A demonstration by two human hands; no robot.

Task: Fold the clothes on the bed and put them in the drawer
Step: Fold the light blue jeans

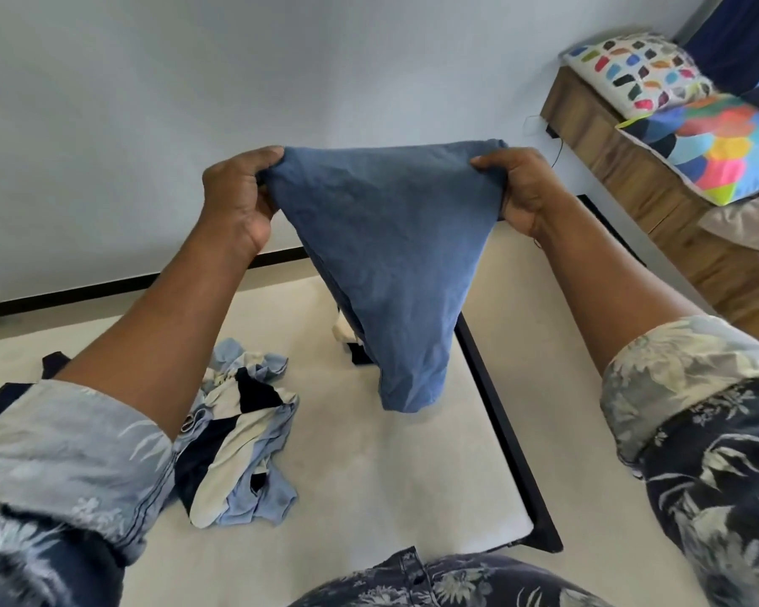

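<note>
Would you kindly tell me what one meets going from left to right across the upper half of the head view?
left hand → blue garment held up between the hands → right hand → colourful pillow

bed (369,484): bare mattress lies open from the near edge up the middle, between crumpled blue-white shirt (242,435) on the left and black frame edge (500,422) on the right. blue garment (386,265), gripped by left hand (237,199) and right hand (518,190), hangs mid-bed and screens small clothes heap (346,337) behind it. dark clothing (1,400) sits far left. wall (150,102) closes the far side. wooden-sided bed (623,168) stands well apart on the right.
</note>
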